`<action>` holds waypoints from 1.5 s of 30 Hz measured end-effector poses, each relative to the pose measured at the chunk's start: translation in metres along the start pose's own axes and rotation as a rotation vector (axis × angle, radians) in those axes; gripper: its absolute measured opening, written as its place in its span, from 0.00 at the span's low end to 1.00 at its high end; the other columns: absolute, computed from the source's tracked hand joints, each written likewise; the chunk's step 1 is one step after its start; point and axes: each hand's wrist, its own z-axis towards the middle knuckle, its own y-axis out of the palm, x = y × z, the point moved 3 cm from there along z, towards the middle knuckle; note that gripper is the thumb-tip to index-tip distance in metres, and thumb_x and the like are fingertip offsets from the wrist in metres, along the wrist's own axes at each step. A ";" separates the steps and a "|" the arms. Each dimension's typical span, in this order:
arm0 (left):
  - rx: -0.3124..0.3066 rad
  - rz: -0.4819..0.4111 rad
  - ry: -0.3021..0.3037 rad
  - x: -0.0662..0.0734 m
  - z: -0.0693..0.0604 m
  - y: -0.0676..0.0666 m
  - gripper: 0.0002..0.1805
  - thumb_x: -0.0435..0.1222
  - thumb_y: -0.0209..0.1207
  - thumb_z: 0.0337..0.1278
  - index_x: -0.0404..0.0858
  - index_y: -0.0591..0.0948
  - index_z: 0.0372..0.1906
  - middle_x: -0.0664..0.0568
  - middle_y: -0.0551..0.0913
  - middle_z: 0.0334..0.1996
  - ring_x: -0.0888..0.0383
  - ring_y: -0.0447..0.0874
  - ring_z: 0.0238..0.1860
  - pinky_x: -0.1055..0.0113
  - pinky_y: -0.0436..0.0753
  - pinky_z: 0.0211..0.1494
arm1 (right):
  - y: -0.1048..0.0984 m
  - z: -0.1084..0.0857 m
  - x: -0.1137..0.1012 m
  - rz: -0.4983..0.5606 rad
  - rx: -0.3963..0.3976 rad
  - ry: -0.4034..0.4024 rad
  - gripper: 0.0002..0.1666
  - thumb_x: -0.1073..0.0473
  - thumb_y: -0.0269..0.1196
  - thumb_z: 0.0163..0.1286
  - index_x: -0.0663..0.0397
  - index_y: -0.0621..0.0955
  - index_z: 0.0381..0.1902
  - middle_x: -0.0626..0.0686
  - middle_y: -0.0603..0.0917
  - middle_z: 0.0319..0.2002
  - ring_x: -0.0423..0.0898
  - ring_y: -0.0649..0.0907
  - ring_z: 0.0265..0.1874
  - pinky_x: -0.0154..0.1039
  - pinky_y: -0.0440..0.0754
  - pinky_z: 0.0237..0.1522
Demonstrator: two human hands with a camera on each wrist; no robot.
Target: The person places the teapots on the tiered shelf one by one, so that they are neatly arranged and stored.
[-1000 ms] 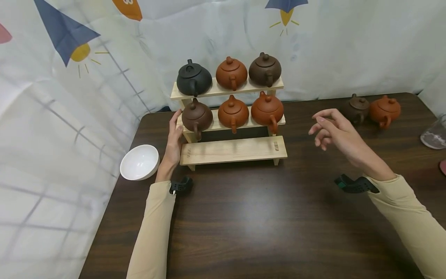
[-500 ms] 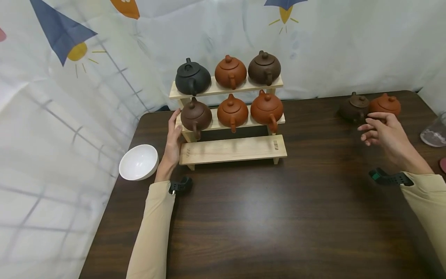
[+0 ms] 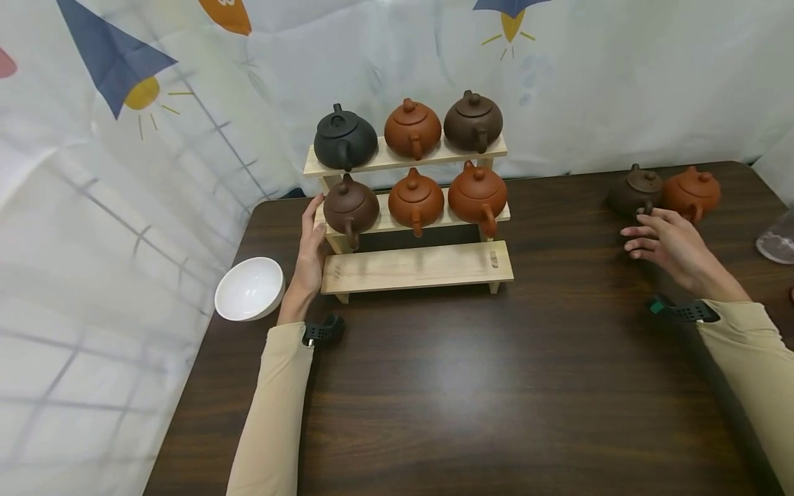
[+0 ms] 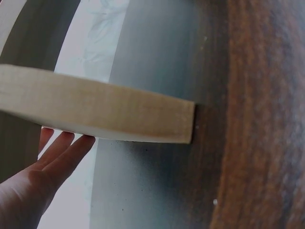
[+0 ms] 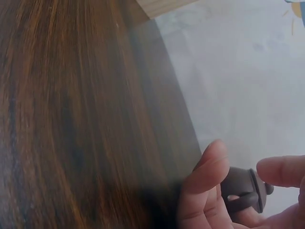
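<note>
In the head view, a three-tier wooden rack (image 3: pixel 415 267) bears several teapots on its upper two tiers. My left hand (image 3: pixel 308 251) lies along the rack's left side, beside a purple-brown teapot (image 3: pixel 351 207). The left wrist view has its fairly straight fingers (image 4: pixel 71 153) against a wooden piece of the rack (image 4: pixel 119 112). My right hand (image 3: pixel 673 248) is at the handle of a dark brown teapot (image 3: pixel 633 193) on the table. In the right wrist view, its loosely bent fingers and thumb stand apart around that teapot's handle (image 5: pixel 242 202); contact is unclear.
An orange-brown teapot (image 3: pixel 691 193) stands close against the dark brown one's right. Farther right is a clear glass vessel (image 3: pixel 778 241). A white bowl (image 3: pixel 249 289) sits left of the rack. White patterned cloth (image 3: pixel 589 89) hangs behind the dark wooden table (image 3: pixel 459 406).
My right hand has moved right, across the table, to the dark brown teapot's handle. The left hand stays at the rack's side, and the teapots have not moved.
</note>
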 end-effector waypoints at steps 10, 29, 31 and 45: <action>-0.001 -0.007 0.007 0.002 0.000 0.000 0.38 0.44 0.36 0.74 0.38 0.48 0.84 0.44 0.49 0.82 0.51 0.46 0.81 0.45 0.49 0.78 | 0.006 0.009 0.000 0.032 -0.025 -0.005 0.16 0.51 0.49 0.86 0.54 0.66 0.61 0.47 0.86 0.39 0.42 0.85 0.34 0.34 0.83 0.38; -0.004 0.024 -0.008 0.002 -0.001 0.000 0.37 0.43 0.36 0.75 0.40 0.49 0.84 0.47 0.48 0.83 0.52 0.46 0.81 0.40 0.50 0.77 | 0.020 0.010 -0.002 0.065 0.104 -0.067 0.22 0.48 0.49 0.85 0.53 0.83 0.38 0.48 0.84 0.34 0.41 0.76 0.27 0.34 0.74 0.28; -0.004 0.020 -0.007 0.002 -0.001 -0.001 0.37 0.43 0.36 0.75 0.40 0.48 0.84 0.47 0.48 0.83 0.51 0.46 0.81 0.40 0.50 0.77 | 0.026 0.005 -0.007 0.050 0.108 -0.100 0.21 0.48 0.51 0.84 0.54 0.83 0.39 0.48 0.84 0.33 0.41 0.76 0.26 0.35 0.73 0.27; 0.006 0.020 -0.001 0.002 -0.001 -0.001 0.37 0.42 0.36 0.74 0.39 0.49 0.84 0.46 0.48 0.82 0.53 0.45 0.81 0.44 0.49 0.78 | 0.116 -0.059 -0.080 -0.012 -0.081 -0.421 0.18 0.56 0.53 0.84 0.67 0.79 0.41 0.56 0.81 0.33 0.48 0.68 0.21 0.43 0.58 0.20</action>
